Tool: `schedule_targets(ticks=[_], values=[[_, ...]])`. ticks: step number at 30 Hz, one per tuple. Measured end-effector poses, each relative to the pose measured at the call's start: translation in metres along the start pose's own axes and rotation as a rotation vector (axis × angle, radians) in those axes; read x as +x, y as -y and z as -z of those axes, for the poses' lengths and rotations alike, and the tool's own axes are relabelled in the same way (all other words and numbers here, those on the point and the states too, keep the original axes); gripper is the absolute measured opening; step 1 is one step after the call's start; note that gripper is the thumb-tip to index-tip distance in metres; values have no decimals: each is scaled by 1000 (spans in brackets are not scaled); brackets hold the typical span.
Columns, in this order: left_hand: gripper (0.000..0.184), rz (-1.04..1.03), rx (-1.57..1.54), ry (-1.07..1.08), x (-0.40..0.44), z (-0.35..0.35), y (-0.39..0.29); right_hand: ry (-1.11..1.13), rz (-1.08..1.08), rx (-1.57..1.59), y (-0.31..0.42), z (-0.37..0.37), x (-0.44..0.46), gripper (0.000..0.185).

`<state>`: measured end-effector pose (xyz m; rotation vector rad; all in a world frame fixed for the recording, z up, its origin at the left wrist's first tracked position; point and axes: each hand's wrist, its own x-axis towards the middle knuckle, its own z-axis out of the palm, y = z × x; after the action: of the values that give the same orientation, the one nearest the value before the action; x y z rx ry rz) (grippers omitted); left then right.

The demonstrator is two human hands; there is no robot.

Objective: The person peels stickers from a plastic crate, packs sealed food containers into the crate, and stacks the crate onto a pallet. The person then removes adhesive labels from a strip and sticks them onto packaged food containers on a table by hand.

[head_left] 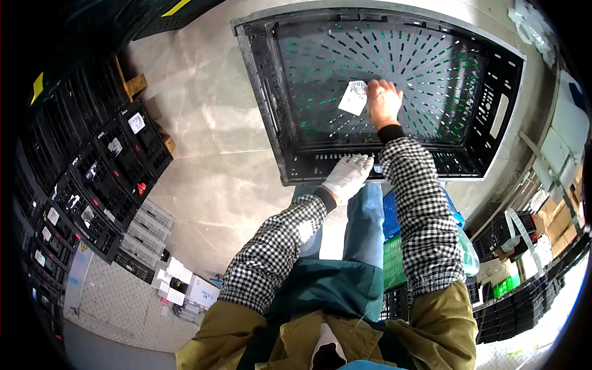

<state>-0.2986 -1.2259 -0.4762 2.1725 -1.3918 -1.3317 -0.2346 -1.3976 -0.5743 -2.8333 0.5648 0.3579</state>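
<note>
Pinching a white label thumb-side in the right grip, inside the black crate; clasping the near rim with the left grip; viewing stacked black crates at left.

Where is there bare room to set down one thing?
Bare: floor between the black crate and stacked crates, and the crate's bottom between the right hand and the right wall. Crowded: lower right, around the cardboard.
</note>
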Motion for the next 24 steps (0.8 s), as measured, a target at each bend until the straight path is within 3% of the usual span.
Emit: schedule_targets(ticks=[5, 8, 9, 10, 11, 12, 13, 14, 15, 16, 17, 18, 20, 24], values=[[54, 8, -33, 33, 0, 7, -1, 30, 235, -125, 1, 4, 3, 12], [57, 12, -18, 48, -1, 8, -1, 93, 291, -10, -3, 8, 3, 12], [47, 25, -64, 89, -1, 8, -1, 202, 262, 158, -7, 4, 4, 13], [38, 37, -109, 131, 0, 9, 0, 434, 469, 167, 7, 5, -23, 16], [31, 47, -156, 171, 2, 11, 1, 107, 797, 343, 19, -37, -65, 7], [26, 59, -206, 211, 2, 13, -1, 343, 777, 302, 47, -10, -81, 17], [18, 22, -111, 78, 0, 21, -2, 230, 595, 358, 44, -7, -76, 15], [26, -44, -39, 67, 0, 28, -2, 111, 428, 411, 37, -8, -67, 14], [35, -48, -58, -72, 2, 19, 3, 137, 417, 228, 24, -19, -53, 15], [46, -57, -87, -196, 1, 6, 2, 19, 253, 315, 15, 9, -42, 15], [61, -53, -44, -43, 0, 3, 3, -62, 256, 353, 4, 21, -28, 15], [54, -84, 94, -149, -3, -7, 4, -109, 218, 336, -2, 16, -18, 8], [53, -29, 53, -89, -2, -4, 1, -96, 336, 161, -11, 5, -12, 13], [53, -32, -10, -80, 0, -10, 5, 29, 305, -93, 4, 14, 2, 16]])
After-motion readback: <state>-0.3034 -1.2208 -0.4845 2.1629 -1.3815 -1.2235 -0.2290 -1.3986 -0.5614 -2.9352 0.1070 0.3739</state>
